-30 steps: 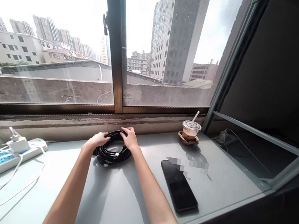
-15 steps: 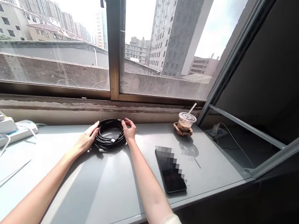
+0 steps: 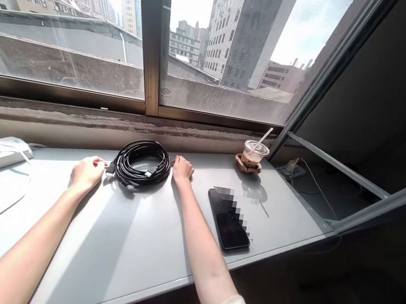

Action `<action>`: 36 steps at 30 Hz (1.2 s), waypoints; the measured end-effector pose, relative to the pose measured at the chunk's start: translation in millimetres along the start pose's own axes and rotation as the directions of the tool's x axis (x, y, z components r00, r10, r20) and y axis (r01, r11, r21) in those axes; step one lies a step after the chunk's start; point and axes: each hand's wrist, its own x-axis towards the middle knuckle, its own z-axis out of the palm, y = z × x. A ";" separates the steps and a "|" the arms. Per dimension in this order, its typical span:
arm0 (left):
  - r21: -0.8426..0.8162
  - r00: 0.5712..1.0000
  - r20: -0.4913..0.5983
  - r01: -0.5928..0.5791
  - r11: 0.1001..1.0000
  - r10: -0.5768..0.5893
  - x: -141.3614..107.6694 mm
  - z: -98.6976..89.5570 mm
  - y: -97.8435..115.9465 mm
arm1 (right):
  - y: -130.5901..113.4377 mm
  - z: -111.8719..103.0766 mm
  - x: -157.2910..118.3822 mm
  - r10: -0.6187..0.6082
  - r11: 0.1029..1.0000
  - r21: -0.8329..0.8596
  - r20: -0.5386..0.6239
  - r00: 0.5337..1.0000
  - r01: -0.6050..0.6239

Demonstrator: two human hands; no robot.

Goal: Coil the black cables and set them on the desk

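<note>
A coil of black cable (image 3: 142, 165) lies flat on the light grey desk near the window. A dark plug end (image 3: 111, 168) sticks out at its left, and a pale-tipped connector (image 3: 149, 173) rests across its front. My left hand (image 3: 87, 175) sits on the desk left of the coil, fingers curled in, their tips close to the dark plug but apart from it. Just right of the coil, my right hand (image 3: 183, 169) rests with its fingers folded, partly turned away. Nothing shows in either hand.
A black phone (image 3: 228, 220) lies right of my right forearm. Behind it a lidded cup with a straw (image 3: 255, 152) stands in a brown carrier (image 3: 247, 166). At left are a white power strip (image 3: 14, 148) and white cables. A metal frame (image 3: 339, 166) borders the right.
Both hands have let go of the coil's sides and moved apart, their fingers now curled. The coil sits on the desk between them. The camera view has shifted slightly.
</note>
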 end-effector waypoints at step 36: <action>0.246 0.981 0.190 -0.071 0.967 0.024 0.8 6.2 0.4 | -4.5 -2.7 -16.6 -0.094 0.947 -0.302 0.062 0.994 0.108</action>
